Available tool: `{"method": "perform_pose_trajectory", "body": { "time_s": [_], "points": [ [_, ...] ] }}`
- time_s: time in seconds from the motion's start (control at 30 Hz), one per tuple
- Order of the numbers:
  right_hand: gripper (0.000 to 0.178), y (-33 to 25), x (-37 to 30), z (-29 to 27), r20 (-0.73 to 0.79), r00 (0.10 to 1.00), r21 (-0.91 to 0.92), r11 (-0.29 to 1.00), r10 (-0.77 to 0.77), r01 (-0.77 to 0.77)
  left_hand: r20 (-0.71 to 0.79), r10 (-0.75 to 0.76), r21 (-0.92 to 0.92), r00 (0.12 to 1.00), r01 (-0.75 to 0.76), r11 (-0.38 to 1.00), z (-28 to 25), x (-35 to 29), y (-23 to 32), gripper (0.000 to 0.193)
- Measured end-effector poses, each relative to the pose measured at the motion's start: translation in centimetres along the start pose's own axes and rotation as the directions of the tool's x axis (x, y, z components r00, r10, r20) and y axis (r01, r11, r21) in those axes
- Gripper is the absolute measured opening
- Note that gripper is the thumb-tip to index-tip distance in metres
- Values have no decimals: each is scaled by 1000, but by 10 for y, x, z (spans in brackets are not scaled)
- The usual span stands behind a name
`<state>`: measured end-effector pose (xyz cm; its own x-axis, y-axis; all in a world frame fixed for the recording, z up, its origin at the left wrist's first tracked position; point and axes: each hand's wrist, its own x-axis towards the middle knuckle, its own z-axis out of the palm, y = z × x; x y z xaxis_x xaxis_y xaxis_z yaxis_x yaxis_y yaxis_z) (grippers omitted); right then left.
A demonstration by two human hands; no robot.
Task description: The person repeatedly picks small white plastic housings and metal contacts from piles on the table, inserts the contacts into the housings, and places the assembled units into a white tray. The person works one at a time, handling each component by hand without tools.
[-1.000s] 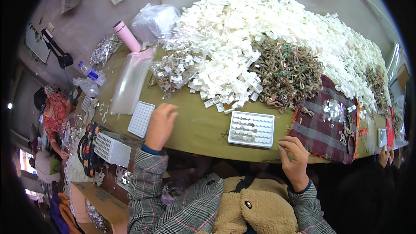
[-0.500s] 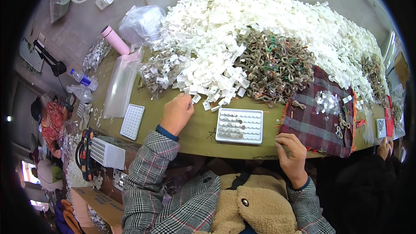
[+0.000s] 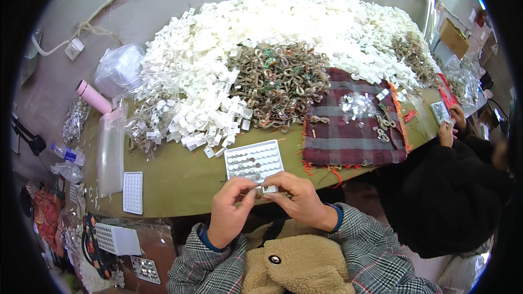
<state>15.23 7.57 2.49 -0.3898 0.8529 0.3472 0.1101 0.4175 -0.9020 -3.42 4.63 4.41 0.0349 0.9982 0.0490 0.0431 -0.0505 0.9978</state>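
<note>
My left hand (image 3: 231, 209) and my right hand (image 3: 299, 198) meet at the table's front edge, fingers pinched close together. Between the right fingertips is a small white plastic piece (image 3: 269, 189). The left thumb and forefinger press at its left end; whatever tiny part they pinch is too small to name. Just beyond the fingers lies a white tray (image 3: 272, 155) with rows of round hollows, several of them filled with small greyish discs. Behind it spreads a big heap of white plastic pieces (image 3: 212, 106), with a pile of brownish twisted loops (image 3: 278, 84) in its middle.
A checked cloth (image 3: 348, 141) with clear bits and loops lies right of the tray. At left are a second white tray (image 3: 133, 193), plastic bags (image 3: 110, 155) and a pink bottle (image 3: 93, 97). Another person in black (image 3: 441, 196) works at the right, holding a small tray (image 3: 440, 112).
My left hand has come back from the heap's edge, and my right hand has moved in to meet it. A small white piece is now between them. The whole view has shifted.
</note>
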Motion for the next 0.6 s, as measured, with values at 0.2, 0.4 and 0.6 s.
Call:
{"method": "perform_pose_trajectory", "body": {
  "time_s": [0.2,0.4,0.6],
  "points": [
    [34,0,0,4,-55,914,-345,866,-403,361,384,-329,-690,863,505,518,1,-7,-29,29],
    [37,6,12,-34,-38,936,-429,852,-349,300,274,-301,-689,913,405,601,-3,-7,-34,29],
    [31,65,48,-110,-325,943,-711,675,-66,-198,310,-337,-632,889,457,626,-1,2,-21,23]
  ]
}}
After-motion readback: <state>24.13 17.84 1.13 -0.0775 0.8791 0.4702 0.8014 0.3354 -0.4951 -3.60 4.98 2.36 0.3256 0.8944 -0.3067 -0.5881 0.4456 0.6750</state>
